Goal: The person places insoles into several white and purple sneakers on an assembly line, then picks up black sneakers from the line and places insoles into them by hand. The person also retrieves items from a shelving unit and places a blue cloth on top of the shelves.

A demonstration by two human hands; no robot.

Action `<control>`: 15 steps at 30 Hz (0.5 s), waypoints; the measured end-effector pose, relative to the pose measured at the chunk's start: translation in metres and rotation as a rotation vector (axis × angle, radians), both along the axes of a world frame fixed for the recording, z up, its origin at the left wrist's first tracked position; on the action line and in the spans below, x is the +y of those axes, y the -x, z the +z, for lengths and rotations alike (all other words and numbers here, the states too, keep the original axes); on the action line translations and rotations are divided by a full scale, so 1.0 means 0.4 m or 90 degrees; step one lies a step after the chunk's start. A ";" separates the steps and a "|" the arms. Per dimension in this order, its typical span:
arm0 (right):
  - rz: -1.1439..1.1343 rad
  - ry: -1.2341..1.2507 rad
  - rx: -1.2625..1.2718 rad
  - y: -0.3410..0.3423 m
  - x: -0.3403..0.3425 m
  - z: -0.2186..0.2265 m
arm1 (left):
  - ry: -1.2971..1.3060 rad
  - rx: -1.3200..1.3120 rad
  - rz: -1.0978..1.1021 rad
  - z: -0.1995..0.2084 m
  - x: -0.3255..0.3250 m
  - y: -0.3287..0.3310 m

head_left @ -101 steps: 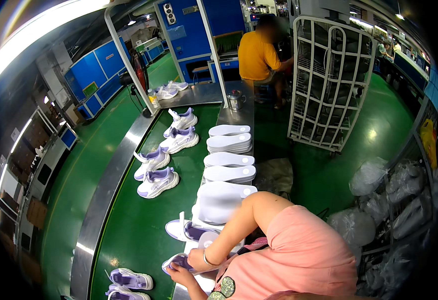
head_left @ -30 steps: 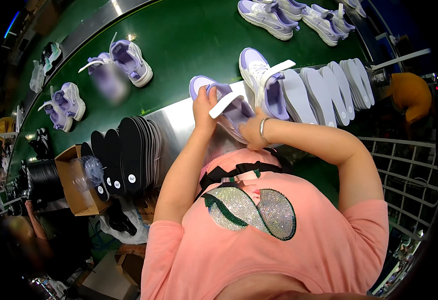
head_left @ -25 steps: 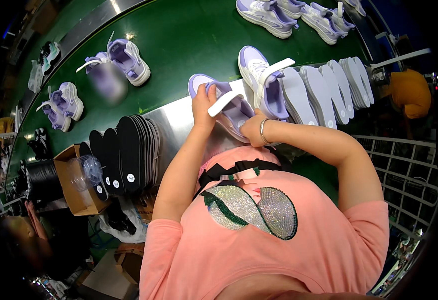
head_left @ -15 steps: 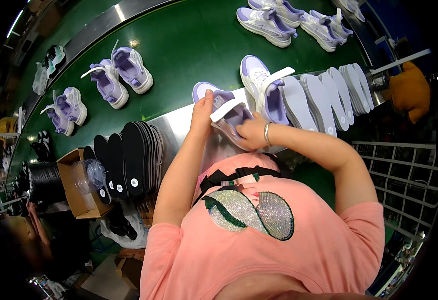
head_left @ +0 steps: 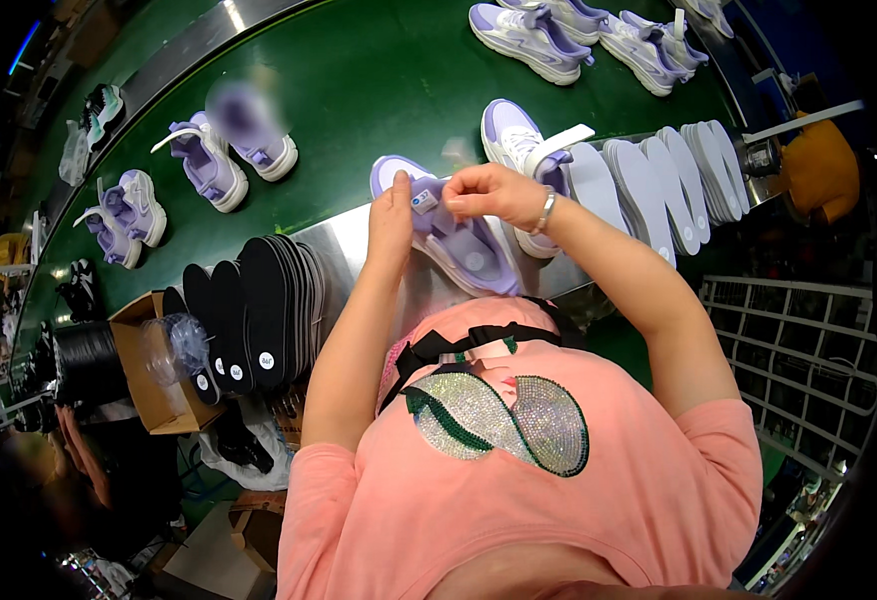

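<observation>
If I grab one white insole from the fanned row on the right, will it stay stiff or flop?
Probably floppy: the white insoles look thin and flat. Likely light. They overlap on edge along the steel ledge, so neighbours may topple.

Black insoles [head_left: 259,310] crowd the ledge's left, white insoles [head_left: 659,190] its right; green belt [head_left: 379,90] beyond lies open.

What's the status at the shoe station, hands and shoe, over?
Left hand braces the lilac sneaker on the steel ledge. Right hand pinches its tongue. Second sneaker and white insoles close on the right, not blocking.
</observation>
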State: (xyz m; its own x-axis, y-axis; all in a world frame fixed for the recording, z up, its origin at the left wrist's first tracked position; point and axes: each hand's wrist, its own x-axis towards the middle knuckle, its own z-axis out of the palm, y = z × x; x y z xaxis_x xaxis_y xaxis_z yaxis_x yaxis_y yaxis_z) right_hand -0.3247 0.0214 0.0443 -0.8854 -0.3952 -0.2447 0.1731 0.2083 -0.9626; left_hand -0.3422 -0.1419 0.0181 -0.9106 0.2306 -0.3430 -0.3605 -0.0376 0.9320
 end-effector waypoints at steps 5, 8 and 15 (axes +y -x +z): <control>-0.006 0.197 -0.131 -0.079 0.050 0.099 | 0.279 0.464 -0.088 0.040 -0.050 -0.048; -0.064 0.180 -0.104 -0.115 0.094 0.091 | 0.320 0.566 -0.079 0.064 -0.047 -0.062; -0.188 0.098 -0.053 -0.143 0.101 0.071 | 0.335 0.552 -0.054 0.050 -0.064 -0.043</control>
